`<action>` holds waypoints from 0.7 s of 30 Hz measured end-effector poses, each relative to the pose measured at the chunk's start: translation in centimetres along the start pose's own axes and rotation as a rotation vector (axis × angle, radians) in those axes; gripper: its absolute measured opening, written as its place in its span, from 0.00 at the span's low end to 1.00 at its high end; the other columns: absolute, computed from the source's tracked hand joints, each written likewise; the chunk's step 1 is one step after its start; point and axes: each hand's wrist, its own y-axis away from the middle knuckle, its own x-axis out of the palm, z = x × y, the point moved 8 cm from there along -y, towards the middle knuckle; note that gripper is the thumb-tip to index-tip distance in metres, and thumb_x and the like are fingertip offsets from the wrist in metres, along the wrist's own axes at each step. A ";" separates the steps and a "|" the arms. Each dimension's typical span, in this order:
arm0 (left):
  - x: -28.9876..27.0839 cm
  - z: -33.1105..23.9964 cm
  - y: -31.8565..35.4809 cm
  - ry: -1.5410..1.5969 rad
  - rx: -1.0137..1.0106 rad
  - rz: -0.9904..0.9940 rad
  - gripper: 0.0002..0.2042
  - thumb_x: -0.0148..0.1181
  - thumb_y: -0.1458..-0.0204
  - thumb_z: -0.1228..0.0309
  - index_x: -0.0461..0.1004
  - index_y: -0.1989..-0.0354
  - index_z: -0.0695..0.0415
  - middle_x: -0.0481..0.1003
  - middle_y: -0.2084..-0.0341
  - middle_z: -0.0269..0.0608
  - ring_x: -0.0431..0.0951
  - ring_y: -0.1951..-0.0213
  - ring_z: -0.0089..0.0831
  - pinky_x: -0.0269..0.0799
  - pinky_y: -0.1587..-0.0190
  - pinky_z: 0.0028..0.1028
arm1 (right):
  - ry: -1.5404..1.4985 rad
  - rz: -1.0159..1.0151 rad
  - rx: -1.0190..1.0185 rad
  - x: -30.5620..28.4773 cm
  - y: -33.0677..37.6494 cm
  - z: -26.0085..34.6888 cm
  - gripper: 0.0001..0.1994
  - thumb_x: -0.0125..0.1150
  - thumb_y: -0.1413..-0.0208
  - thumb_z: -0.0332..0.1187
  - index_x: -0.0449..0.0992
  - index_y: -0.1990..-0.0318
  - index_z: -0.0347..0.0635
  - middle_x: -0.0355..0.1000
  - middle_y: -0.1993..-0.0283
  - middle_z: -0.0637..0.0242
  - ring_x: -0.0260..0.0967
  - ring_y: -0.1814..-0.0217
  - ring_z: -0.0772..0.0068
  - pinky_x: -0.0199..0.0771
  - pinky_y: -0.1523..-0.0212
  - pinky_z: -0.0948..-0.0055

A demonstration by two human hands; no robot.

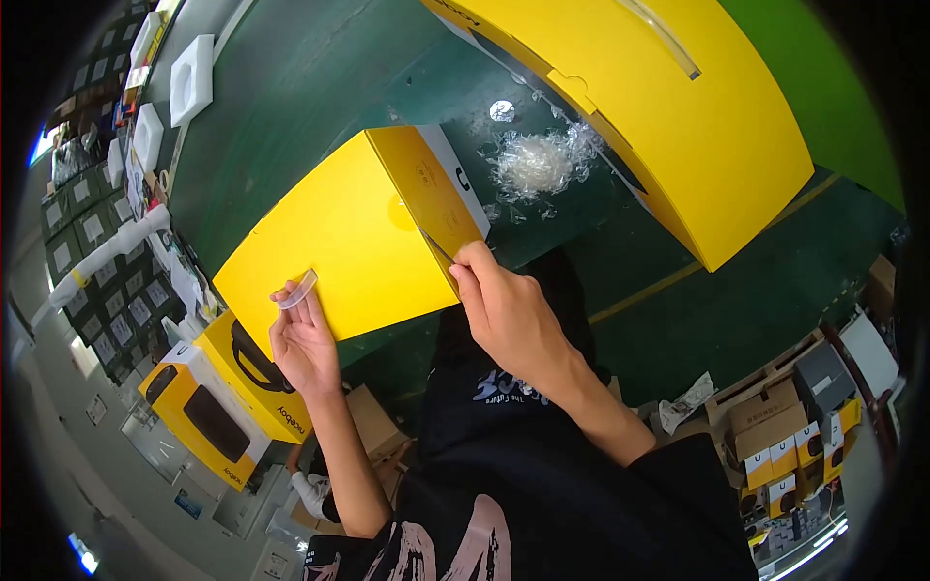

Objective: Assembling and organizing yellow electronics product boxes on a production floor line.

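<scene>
Firstly, at the left side, a yellow-and-white box with a dark speaker picture (213, 416) stands beyond the near work area. Above it, a white foam piece with a hollow (192, 80) lies near the edge of the dark green tabletop (291, 73). Next comes the left hand (308, 353), with its palm turned up toward the camera and its fingers slightly bent. These fingers are at a curved strip of clear plastic (299, 290), on the face of a large plain yellow cardboard box (334, 232); I cannot tell if they close firmly on it. This yellow box is in the middle, tilted in the view, in front of the person's body. At its right lower edge is the right hand (509, 315), whose thumb and index finger are pinched together on the edge of the box. The two hands are well apart. Farther right, a loose heap of crumpled transparent film (533, 167) lies on the tabletop, just below a small round white sticker (502, 111). Finally, a bigger yellow carton (693, 126) is at the upper right.
</scene>
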 end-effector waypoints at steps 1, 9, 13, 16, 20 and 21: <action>-0.1 -0.1 0.0 -0.001 -0.001 -0.005 0.12 0.47 0.30 0.75 0.67 0.42 0.64 0.73 0.42 0.55 0.66 0.29 0.46 0.51 0.22 0.47 | 0.000 0.002 0.004 0.2 0.0 0.0 0.04 0.52 0.28 0.28 0.67 0.55 0.37 0.74 0.74 0.48 0.78 0.71 0.44 0.74 0.73 0.58; 0.3 0.1 -0.1 0.005 -0.002 0.013 0.13 0.48 0.32 0.76 0.65 0.41 0.63 0.73 0.42 0.55 0.66 0.29 0.47 0.51 0.22 0.47 | 0.276 0.022 -0.019 0.5 -0.4 0.7 0.05 0.51 0.27 0.30 0.67 0.56 0.39 0.75 0.78 0.55 0.76 0.78 0.52 0.73 0.78 0.61; 0.4 0.0 0.0 0.010 0.008 0.008 0.13 0.48 0.32 0.77 0.65 0.41 0.63 0.73 0.42 0.55 0.66 0.28 0.46 0.50 0.22 0.47 | 0.359 0.006 -0.044 0.9 -0.2 1.0 0.05 0.52 0.28 0.29 0.67 0.57 0.39 0.75 0.78 0.58 0.76 0.79 0.58 0.71 0.80 0.64; 0.3 0.1 0.1 0.024 0.007 0.008 0.13 0.48 0.32 0.77 0.65 0.41 0.63 0.73 0.42 0.55 0.66 0.28 0.46 0.50 0.22 0.48 | 0.489 -0.033 -0.139 1.2 -0.2 1.7 0.05 0.54 0.29 0.29 0.68 0.59 0.40 0.73 0.79 0.62 0.75 0.81 0.64 0.69 0.82 0.68; 0.1 0.0 0.1 0.008 0.026 0.009 0.13 0.46 0.32 0.77 0.65 0.41 0.63 0.73 0.42 0.54 0.65 0.28 0.47 0.50 0.21 0.48 | 0.546 -0.062 -0.270 1.6 -0.3 2.0 0.05 0.58 0.31 0.28 0.68 0.61 0.41 0.70 0.82 0.66 0.72 0.84 0.67 0.67 0.84 0.70; 0.2 0.2 0.1 0.020 0.018 0.014 0.13 0.45 0.32 0.77 0.65 0.41 0.63 0.73 0.42 0.54 0.65 0.28 0.47 0.51 0.21 0.48 | 0.538 -0.079 -0.289 1.6 -0.2 2.1 0.06 0.59 0.32 0.28 0.68 0.61 0.41 0.69 0.82 0.67 0.72 0.84 0.68 0.66 0.84 0.70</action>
